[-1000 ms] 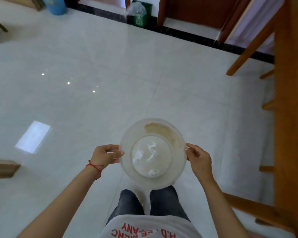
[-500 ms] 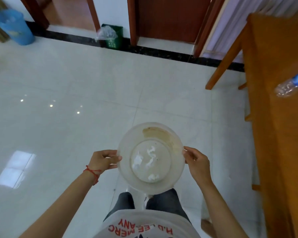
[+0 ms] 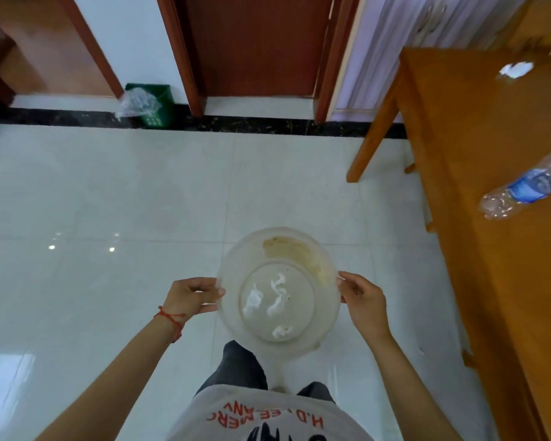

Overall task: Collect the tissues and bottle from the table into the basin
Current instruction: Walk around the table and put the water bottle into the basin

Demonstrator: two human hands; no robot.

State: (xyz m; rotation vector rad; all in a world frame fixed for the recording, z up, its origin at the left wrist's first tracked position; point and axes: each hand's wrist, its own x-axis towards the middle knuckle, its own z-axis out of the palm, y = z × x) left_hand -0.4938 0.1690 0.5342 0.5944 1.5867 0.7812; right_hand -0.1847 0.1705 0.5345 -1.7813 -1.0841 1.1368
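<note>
**Basin held in both hands beside the table**

The left hand and right hand each close thumb and fingers on opposite sides of the rim of the basin, holding it level above the floor in front of the person. The basin is round, translucent and cloudy, with a brownish smear on its far inner wall. Crumpled white tissues lie on its bottom; how many there are is hard to make out.

To the right, well apart from the basin, stands the table. Near its right edge lies the bottle, clear with a blue label, on its side, its long axis running from near-left to far-right; its far end is cut off by the frame. One blurred white tissue sits near the table's far edge.
</note>
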